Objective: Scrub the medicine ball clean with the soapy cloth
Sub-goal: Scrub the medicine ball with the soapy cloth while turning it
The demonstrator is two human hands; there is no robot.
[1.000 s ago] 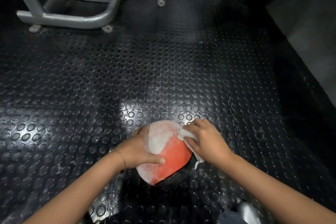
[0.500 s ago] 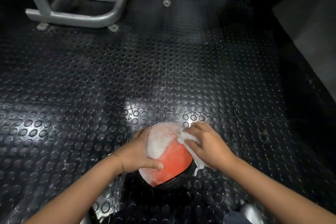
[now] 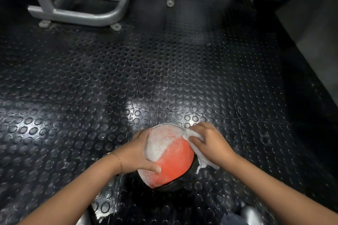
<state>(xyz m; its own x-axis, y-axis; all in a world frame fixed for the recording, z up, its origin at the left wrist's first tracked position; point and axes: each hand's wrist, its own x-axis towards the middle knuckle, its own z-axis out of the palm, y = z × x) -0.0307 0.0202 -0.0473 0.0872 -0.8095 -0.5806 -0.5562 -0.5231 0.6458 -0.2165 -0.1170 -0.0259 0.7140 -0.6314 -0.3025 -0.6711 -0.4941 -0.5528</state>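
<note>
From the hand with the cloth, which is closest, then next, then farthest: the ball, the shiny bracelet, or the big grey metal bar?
1. Medicine ball, touching the right hand.
2. Bracelet, across on the left wrist.
3. Grey metal bar, far off, top left.

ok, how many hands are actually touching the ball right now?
2. The left hand grips the medicine ball's left side, thumb over the front. The right hand presses the soapy cloth against its upper right.

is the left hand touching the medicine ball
Touching. The head view shows the left hand wrapped around the medicine ball's left side, thumb pressed flat on its orange surface, with no gap visible.
</note>
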